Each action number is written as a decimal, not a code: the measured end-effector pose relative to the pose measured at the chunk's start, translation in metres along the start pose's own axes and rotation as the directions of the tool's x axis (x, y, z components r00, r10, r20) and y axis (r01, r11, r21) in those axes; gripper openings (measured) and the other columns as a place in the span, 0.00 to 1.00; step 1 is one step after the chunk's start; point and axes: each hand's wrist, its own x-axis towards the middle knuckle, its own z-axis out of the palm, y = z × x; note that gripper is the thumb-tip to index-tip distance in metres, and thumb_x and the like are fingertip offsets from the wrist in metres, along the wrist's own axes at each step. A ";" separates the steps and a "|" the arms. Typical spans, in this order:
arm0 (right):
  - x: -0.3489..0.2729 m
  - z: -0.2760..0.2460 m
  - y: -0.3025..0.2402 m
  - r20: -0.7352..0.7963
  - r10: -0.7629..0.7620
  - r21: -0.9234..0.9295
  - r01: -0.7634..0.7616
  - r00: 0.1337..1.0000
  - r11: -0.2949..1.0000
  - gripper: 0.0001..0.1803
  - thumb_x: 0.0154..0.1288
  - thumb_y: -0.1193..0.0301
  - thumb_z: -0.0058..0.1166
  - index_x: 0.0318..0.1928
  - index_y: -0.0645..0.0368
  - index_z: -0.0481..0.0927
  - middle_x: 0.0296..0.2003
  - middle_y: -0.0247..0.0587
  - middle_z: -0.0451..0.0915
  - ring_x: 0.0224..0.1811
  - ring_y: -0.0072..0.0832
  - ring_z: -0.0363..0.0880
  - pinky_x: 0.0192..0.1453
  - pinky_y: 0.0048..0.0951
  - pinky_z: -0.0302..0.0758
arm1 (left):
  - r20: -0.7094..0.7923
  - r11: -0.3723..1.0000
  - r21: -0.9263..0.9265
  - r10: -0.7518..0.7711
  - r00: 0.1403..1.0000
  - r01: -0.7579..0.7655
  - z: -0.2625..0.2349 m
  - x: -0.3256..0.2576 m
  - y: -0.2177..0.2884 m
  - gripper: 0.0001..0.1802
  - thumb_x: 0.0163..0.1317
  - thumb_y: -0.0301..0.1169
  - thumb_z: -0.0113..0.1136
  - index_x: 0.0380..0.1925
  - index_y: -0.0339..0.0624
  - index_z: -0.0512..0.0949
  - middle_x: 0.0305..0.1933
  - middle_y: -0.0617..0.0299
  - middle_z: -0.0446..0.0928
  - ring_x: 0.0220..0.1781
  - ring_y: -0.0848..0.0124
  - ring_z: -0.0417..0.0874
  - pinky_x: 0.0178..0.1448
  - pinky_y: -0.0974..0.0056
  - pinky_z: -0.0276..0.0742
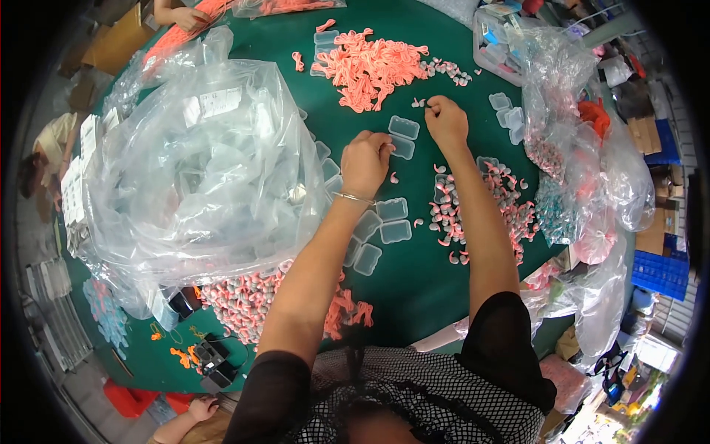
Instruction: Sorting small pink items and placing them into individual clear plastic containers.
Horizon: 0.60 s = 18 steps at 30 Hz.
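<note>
My left hand (364, 164), a bracelet on its wrist, is closed, with its fingertips at the left edge of an open clear plastic box (404, 126). What it pinches, if anything, is too small to make out. Farther right, my right hand (448, 124) has thumb and finger pressed together beside a few small grey-and-pink pieces (418, 103); its fingers hide whatever is between them. One loose curved pink piece (394, 177) lies just right of my left wrist. Beyond both hands sits a heap of bundled coral-pink cords (373, 66).
A large clear plastic bag (200, 170) fills the left of the green table (414, 288). Grey-and-pink pieces (484, 203) are heaped under my right forearm, and another pile (240, 303) lies near left. Open clear boxes (393, 209) stand between my arms. Other people's hands (191, 18) show at the edges.
</note>
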 end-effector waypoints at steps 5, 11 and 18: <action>0.006 0.000 -0.018 -0.009 0.051 0.097 -0.050 0.999 0.994 0.04 0.55 0.69 0.61 0.32 0.52 0.83 0.28 0.39 0.80 0.31 0.38 0.81 0.33 0.40 0.76 | -0.001 1.000 0.007 0.018 1.000 -0.018 0.005 -0.003 -0.008 0.05 0.52 0.30 0.66 0.29 0.43 0.83 0.29 0.59 0.78 0.25 0.63 0.79 0.32 0.60 0.75; 0.008 0.000 -0.004 0.030 0.013 0.106 -0.016 0.999 0.994 0.03 0.56 0.71 0.61 0.31 0.54 0.83 0.28 0.39 0.81 0.30 0.35 0.82 0.37 0.33 0.78 | 0.000 1.000 0.027 0.010 1.000 -0.010 0.009 -0.003 -0.009 0.05 0.52 0.30 0.67 0.29 0.44 0.84 0.29 0.59 0.78 0.26 0.63 0.80 0.32 0.60 0.75; -0.032 -0.031 -0.020 0.147 0.125 0.549 -0.186 0.981 0.815 0.06 0.57 0.77 0.60 0.36 0.60 0.83 0.30 0.35 0.84 0.31 0.20 0.81 0.37 0.22 0.76 | 0.002 0.997 0.065 0.034 0.999 -0.034 0.003 0.000 -0.003 0.06 0.51 0.31 0.67 0.29 0.44 0.84 0.31 0.58 0.80 0.28 0.59 0.82 0.34 0.59 0.76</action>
